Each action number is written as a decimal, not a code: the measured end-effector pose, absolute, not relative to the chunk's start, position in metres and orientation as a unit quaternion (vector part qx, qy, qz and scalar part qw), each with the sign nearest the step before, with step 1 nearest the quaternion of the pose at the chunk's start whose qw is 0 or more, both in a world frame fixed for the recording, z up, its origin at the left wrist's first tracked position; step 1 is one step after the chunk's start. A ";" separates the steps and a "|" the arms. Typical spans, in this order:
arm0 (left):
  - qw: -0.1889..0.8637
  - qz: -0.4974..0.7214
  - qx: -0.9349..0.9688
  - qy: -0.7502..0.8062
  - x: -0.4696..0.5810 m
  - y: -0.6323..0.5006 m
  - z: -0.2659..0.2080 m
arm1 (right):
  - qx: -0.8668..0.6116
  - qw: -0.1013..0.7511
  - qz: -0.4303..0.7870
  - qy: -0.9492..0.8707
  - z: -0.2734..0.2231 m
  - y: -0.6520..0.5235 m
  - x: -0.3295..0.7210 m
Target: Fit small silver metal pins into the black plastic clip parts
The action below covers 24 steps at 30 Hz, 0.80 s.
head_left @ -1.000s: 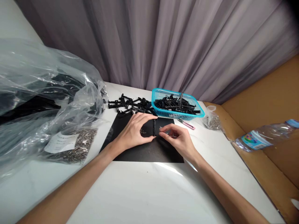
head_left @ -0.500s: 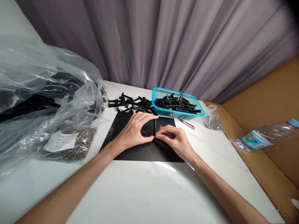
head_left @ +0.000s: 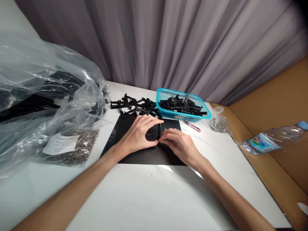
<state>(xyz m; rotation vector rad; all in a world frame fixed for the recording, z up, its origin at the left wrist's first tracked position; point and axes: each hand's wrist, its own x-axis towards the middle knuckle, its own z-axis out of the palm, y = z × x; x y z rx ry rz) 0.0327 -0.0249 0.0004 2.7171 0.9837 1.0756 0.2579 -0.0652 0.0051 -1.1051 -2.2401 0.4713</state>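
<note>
My left hand (head_left: 138, 133) grips a slim black plastic part (head_left: 159, 131) end to end, thumb at its near end and forefinger at its far end. The part stands lengthwise away from me over a black mat (head_left: 144, 157). At the near end, the fingertips of my right hand (head_left: 181, 142) are pinched together against the part; whatever they hold is too small or hidden to make out. Small metal pieces (head_left: 165, 129) lie on the mat beyond my right fingers, and a few more (head_left: 148, 134) show between my left thumb and forefinger.
Loose black plastic parts (head_left: 130, 104) lie behind the mat. A blue basket (head_left: 183, 118) holds many more. Right of it are a pink-handled cutter (head_left: 193, 127), a small bag of metal pieces (head_left: 218, 123) and a bottle (head_left: 267, 141). Clear bags (head_left: 79, 106) crowd the left, one with metal pieces (head_left: 84, 147).
My right hand has shifted slightly, its fingers closing in nearer the part's end. The left hand keeps its hold, and the whole view has tilted a little.
</note>
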 end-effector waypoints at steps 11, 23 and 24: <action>-0.017 0.370 0.876 0.310 0.037 -0.030 0.004 | -0.464 0.323 0.334 -0.754 0.009 -0.060 0.260; 0.000 0.374 0.873 0.314 0.039 -0.033 0.003 | -0.451 0.340 0.360 -0.742 0.009 -0.061 0.257; 0.010 0.374 0.868 0.325 0.038 -0.031 0.003 | -0.449 0.341 0.348 -0.749 0.011 -0.061 0.259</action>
